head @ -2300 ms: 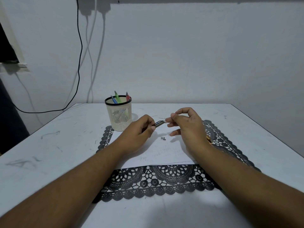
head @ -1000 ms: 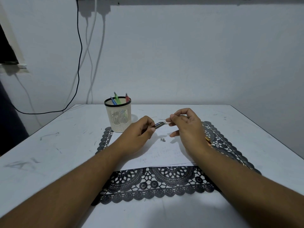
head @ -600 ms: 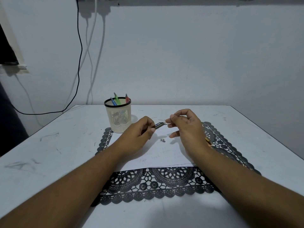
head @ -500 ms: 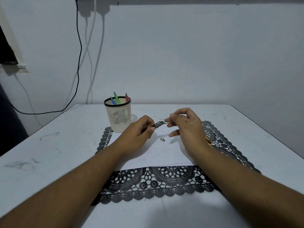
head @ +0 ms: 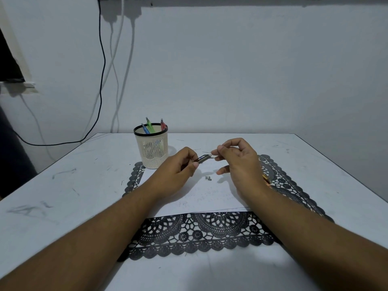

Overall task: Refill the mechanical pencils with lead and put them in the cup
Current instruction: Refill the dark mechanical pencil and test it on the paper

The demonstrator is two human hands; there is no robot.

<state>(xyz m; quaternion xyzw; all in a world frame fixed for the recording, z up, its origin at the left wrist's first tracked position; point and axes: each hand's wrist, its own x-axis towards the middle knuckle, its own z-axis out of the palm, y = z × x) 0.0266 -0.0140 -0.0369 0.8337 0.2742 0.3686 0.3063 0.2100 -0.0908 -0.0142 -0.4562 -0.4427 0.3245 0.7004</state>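
Note:
My left hand grips a dark mechanical pencil, its open end pointing right. My right hand pinches something small and pale at that end; I cannot tell whether it is a lead or the cap. The two hands nearly touch above a white sheet of paper. Two tiny grey pieces lie on the paper below the hands. A cream slotted cup with a black rim stands to the left behind my left hand, holding blue, green and red pencils.
A black lace mat lies under the paper on the white table. An orange-tipped object peeks out behind my right wrist. Cables hang down the wall at the back left. Thin loose leads lie on the table behind the hands.
Both hands stay almost still. My right fingers keep working at the pencil's end with only slight shifts.

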